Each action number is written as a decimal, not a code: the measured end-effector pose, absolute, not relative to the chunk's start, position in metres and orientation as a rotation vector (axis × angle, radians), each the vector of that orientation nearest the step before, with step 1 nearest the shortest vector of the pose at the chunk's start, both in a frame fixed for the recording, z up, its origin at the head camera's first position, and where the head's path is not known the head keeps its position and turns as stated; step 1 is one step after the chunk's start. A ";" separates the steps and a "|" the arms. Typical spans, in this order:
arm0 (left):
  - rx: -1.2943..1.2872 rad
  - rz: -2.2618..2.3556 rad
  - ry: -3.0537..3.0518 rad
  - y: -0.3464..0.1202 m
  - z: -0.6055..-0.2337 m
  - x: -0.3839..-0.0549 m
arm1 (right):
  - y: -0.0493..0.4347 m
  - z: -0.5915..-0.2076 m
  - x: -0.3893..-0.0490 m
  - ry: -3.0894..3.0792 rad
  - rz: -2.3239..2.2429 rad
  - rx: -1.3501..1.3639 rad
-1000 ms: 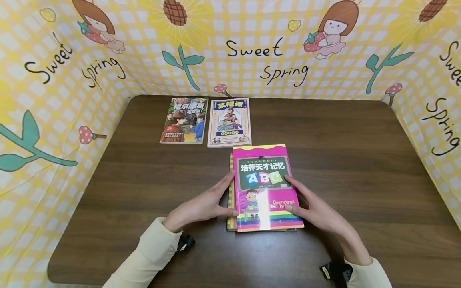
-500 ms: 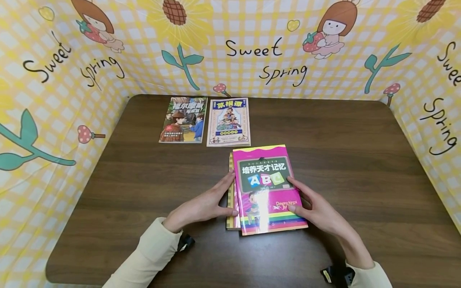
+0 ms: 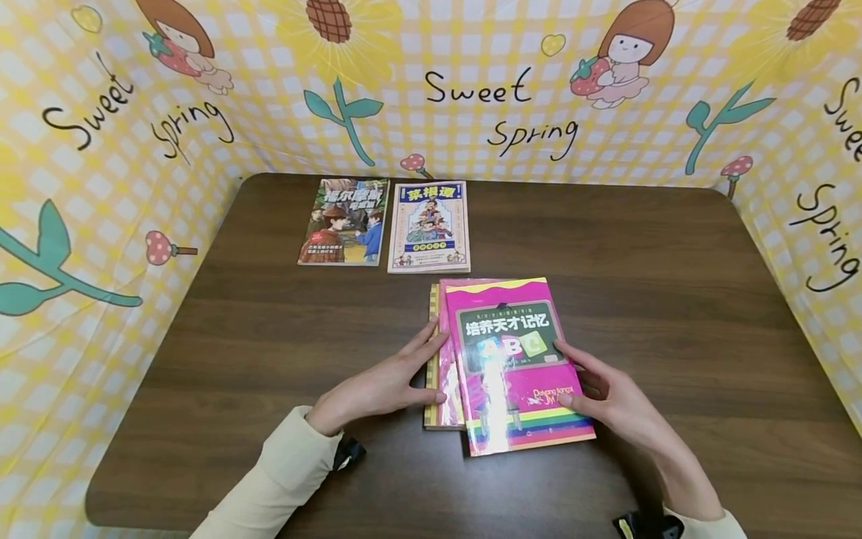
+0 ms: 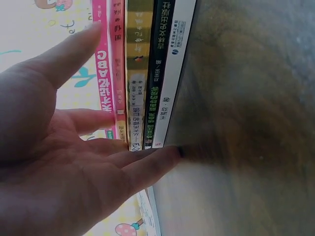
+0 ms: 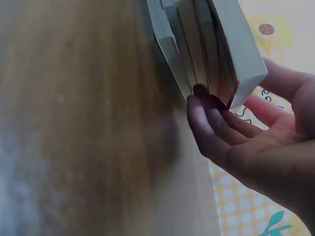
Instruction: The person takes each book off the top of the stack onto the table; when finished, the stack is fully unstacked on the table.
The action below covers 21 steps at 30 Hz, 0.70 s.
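A stack of several books lies in front of me. On top is a bright pink ABC book (image 3: 521, 385), turned slightly and offset to the right. My right hand (image 3: 629, 408) pinches its right edge, thumb on the cover and fingers beneath. Beneath it a lighter pink book (image 3: 449, 374) shows along the left. My left hand (image 3: 377, 385) rests against the stack's spine side with fairly straight fingers. In the left wrist view, the gold spine (image 4: 138, 64), black spine (image 4: 160, 49) and white spine (image 4: 174, 73) sit below the pink ones. Page edges (image 5: 197, 44) face my right hand.
At the back left of the brown table (image 3: 640, 247), a detective-style picture book (image 3: 343, 224) and a cream book with a blue title band (image 3: 429, 228) lie side by side. A yellow checked cloth (image 3: 498, 45) encloses the back and sides.
The pink ABC book has slid right and toward me with my right hand, turning slightly and exposing more of the lighter pink book. My left hand stays at the stack's left side.
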<state>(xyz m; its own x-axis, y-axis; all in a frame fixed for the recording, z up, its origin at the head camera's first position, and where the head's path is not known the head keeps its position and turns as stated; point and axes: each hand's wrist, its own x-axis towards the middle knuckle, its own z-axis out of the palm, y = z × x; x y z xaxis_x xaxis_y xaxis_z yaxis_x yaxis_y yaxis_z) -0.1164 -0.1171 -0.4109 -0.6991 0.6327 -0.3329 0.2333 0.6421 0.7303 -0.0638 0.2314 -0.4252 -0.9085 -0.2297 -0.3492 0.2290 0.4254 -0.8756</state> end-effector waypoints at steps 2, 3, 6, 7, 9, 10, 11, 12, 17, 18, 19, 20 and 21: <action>0.684 0.901 2.287 -0.117 -0.411 -0.116 | 0.234 -0.424 -0.062 2.200 -1.542 0.035; 0.689 0.900 2.289 -0.117 -0.412 -0.116 | 0.236 -0.424 -0.061 2.162 -1.571 0.056; 0.704 0.901 2.298 -0.117 -0.412 -0.115 | 0.238 -0.424 -0.059 2.080 -1.630 0.111; 0.705 0.899 2.301 -0.117 -0.412 -0.115 | 0.239 -0.424 -0.059 2.069 -1.638 0.115; 0.701 0.901 2.305 -0.117 -0.412 -0.115 | 0.238 -0.425 -0.059 2.065 -1.640 0.113; 0.695 0.900 2.306 -0.117 -0.412 -0.115 | 0.238 -0.426 -0.059 2.067 -1.642 0.107; 0.689 0.897 2.306 -0.117 -0.412 -0.114 | 0.237 -0.427 -0.060 2.067 -1.645 0.101; 0.686 0.896 2.306 -0.117 -0.412 -0.114 | 0.237 -0.428 -0.060 2.068 -1.647 0.092; 0.686 0.898 2.306 -0.117 -0.412 -0.114 | 0.239 -0.429 -0.062 2.049 -1.682 0.080; 0.687 0.901 2.306 -0.117 -0.411 -0.114 | 0.240 -0.428 -0.062 2.038 -1.694 0.085; 0.684 0.904 2.304 -0.117 -0.411 -0.115 | 0.241 -0.427 -0.062 2.022 -1.711 0.094; 0.684 0.907 2.303 -0.117 -0.411 -0.115 | 0.243 -0.426 -0.062 2.008 -1.728 0.103; 0.681 0.909 2.301 -0.116 -0.411 -0.115 | 0.245 -0.424 -0.062 1.997 -1.741 0.115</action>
